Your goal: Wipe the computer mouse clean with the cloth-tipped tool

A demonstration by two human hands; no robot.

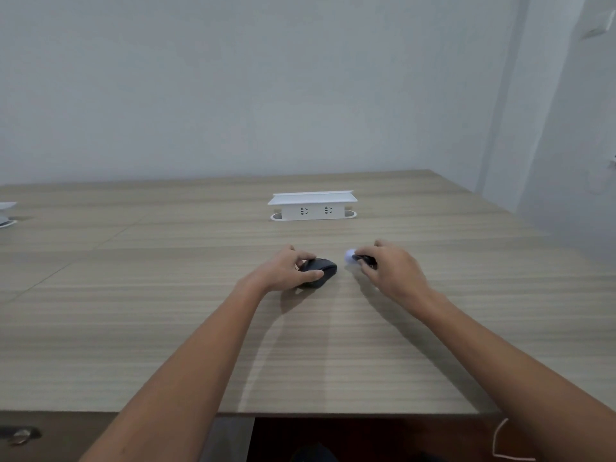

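Note:
A black computer mouse (322,266) lies on the wooden desk (166,311) a little right of centre. My left hand (289,269) grips it from the left side, thumb and fingers wrapped around its body. My right hand (391,270) holds the cloth-tipped tool (359,258), a short dark handle with a pale, blurred cloth tip pointing left. The tip hovers a short way right of the mouse, apart from it. Most of the handle is hidden inside my fingers.
A white desktop socket box (312,205) stands behind the mouse toward the wall. Another white box (6,211) shows at the far left edge. A drawer handle (20,433) sits under the desk's front edge at lower left. The wall corner rises on the right.

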